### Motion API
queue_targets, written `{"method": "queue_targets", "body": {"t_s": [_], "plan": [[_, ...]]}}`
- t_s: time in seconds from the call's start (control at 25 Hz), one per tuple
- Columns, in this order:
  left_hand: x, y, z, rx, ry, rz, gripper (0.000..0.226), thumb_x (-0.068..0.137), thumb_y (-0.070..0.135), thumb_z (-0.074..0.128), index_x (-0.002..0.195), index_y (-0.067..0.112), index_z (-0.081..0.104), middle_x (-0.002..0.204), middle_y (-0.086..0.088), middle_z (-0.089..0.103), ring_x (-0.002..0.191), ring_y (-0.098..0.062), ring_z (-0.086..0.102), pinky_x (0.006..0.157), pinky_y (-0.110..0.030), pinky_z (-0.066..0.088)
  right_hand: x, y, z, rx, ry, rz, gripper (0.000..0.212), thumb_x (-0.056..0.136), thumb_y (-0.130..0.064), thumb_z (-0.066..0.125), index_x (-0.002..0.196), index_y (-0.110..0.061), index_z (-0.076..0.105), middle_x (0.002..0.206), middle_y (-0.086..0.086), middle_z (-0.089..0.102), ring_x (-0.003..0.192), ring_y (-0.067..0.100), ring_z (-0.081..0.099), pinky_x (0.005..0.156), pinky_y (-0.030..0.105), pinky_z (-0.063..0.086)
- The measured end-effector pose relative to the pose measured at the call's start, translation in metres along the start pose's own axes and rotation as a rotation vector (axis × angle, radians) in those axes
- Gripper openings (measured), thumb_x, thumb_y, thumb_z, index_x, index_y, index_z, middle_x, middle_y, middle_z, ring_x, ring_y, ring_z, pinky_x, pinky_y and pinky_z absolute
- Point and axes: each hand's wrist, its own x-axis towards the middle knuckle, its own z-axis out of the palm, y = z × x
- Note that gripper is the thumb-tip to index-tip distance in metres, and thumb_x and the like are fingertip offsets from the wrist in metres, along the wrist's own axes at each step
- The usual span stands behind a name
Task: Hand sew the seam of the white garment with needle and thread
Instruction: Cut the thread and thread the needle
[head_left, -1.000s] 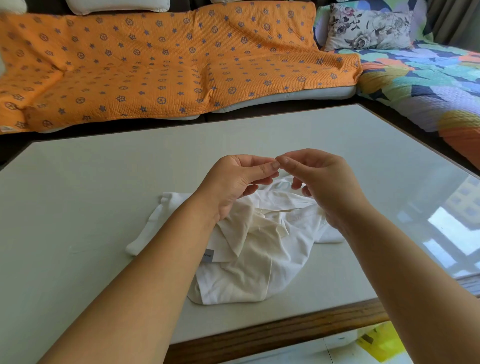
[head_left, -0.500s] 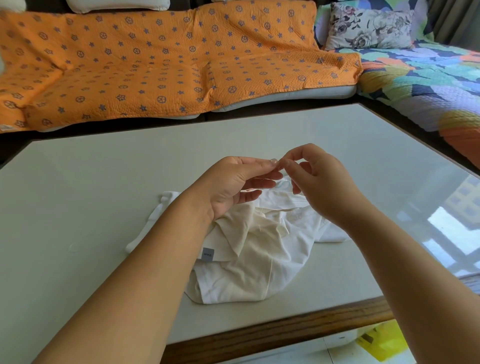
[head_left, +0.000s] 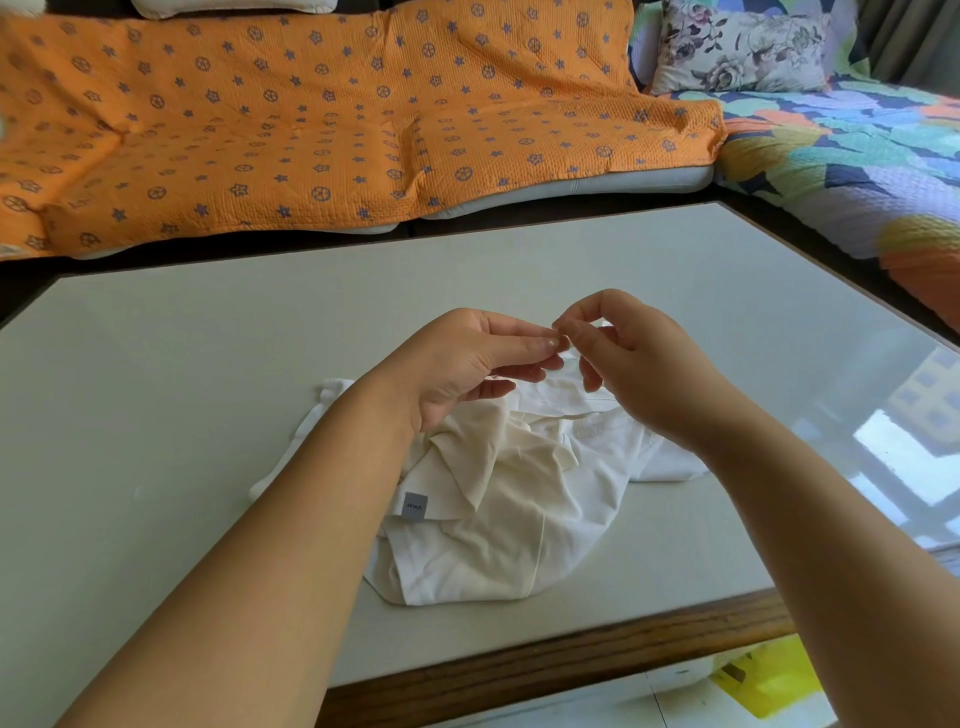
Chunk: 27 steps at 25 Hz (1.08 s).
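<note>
The left hand (head_left: 462, 364) and right hand (head_left: 639, 374) meet at pinched thumb and forefinger tips, contents too small to identify, directly above the crumpled white fabric garment (head_left: 519, 509) lying near the pale grey tabletop's (head_left: 208, 364) near edge.

Left hand (head_left: 457, 364), right hand (head_left: 641, 376): pinched fingers (head_left: 524, 344) meeting (both raised).

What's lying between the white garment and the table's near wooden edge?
Nothing. In the head view that stretch is bare tabletop, from the hem of the white garment to the wooden edge.
</note>
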Motion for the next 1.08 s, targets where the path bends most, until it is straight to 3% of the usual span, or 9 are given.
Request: {"method": "queue_targets", "body": {"t_s": [0.16,0.24,0.28,0.4,0.48,0.68,0.88,1.08], "plan": [[0.002,-0.001,-0.002,-0.035,0.056,0.010,0.008,0.086,0.025,0.072,0.090,0.024,0.078,0.093,0.004,0.077,0.081,-0.004,0.067,0.083,-0.028,0.044,0.004,0.004,-0.002,0.091,0.174,0.032,0.020,0.099,-0.030,0.052,0.113,-0.022,0.064,0.089,-0.014,0.063,0.053,-0.003,0.057,0.050,0.006,0.039],[0.003,-0.002,-0.002,-0.052,0.074,0.012,0.008,0.086,0.024,0.071,0.089,0.024,0.079,0.093,0.004,0.077,0.080,-0.005,0.066,0.081,-0.028,0.043,0.003,0.004,-0.006,0.170,0.339,0.080,0.016,0.099,-0.028,0.051,0.107,-0.023,0.063,0.097,-0.008,0.067,0.049,0.002,0.056,0.048,0.009,0.040],[0.003,-0.002,-0.002,-0.061,0.078,0.015,0.008,0.086,0.024,0.071,0.089,0.024,0.079,0.093,0.004,0.077,0.080,-0.005,0.066,0.079,-0.027,0.043,0.002,0.002,-0.008,0.215,0.387,0.103,0.013,0.097,-0.026,0.051,0.101,-0.020,0.063,0.093,-0.006,0.068,0.045,0.004,0.054,0.046,0.012,0.040],[0.003,-0.002,-0.001,-0.106,0.098,0.028,0.008,0.085,0.023,0.072,0.090,0.023,0.078,0.092,0.004,0.076,0.078,-0.006,0.066,0.074,-0.024,0.043,-0.008,-0.005,-0.002,0.288,0.267,0.171,0.010,0.091,-0.018,0.057,0.089,-0.010,0.063,0.072,-0.001,0.069,0.041,0.009,0.054,0.041,0.018,0.039],[0.004,-0.002,0.001,-0.143,0.108,0.032,0.009,0.084,0.021,0.073,0.092,0.021,0.078,0.093,0.003,0.076,0.078,-0.007,0.067,0.072,-0.022,0.044,-0.013,-0.008,0.005,0.331,0.139,0.201,0.007,0.090,-0.018,0.063,0.091,-0.011,0.064,0.080,0.003,0.070,0.045,0.011,0.060,0.042,0.020,0.042],[0.003,-0.003,0.003,-0.180,0.111,0.029,0.011,0.082,0.021,0.075,0.092,0.021,0.077,0.088,0.002,0.075,0.079,-0.009,0.068,0.070,-0.022,0.046,-0.011,-0.009,0.009,0.561,0.008,0.278,0.027,0.086,-0.023,0.073,0.106,-0.008,0.063,0.084,0.007,0.074,0.066,0.022,0.073,0.055,0.025,0.054],[0.004,-0.003,0.004,-0.203,0.103,0.023,0.010,0.082,0.021,0.074,0.091,0.021,0.077,0.086,0.003,0.074,0.080,-0.010,0.069,0.072,-0.022,0.046,-0.007,-0.003,0.011,0.622,0.020,0.265,0.020,0.087,-0.017,0.071,0.102,-0.004,0.066,0.080,0.009,0.074,0.073,0.021,0.073,0.068,0.028,0.058],[0.004,-0.002,0.003,-0.203,0.117,0.029,0.009,0.083,0.022,0.074,0.092,0.022,0.077,0.082,0.005,0.074,0.079,-0.010,0.070,0.070,-0.022,0.046,-0.005,-0.001,0.007,0.649,0.034,0.278,0.011,0.091,-0.013,0.066,0.095,-0.004,0.069,0.076,0.007,0.071,0.068,0.017,0.070,0.065,0.024,0.057]]}}
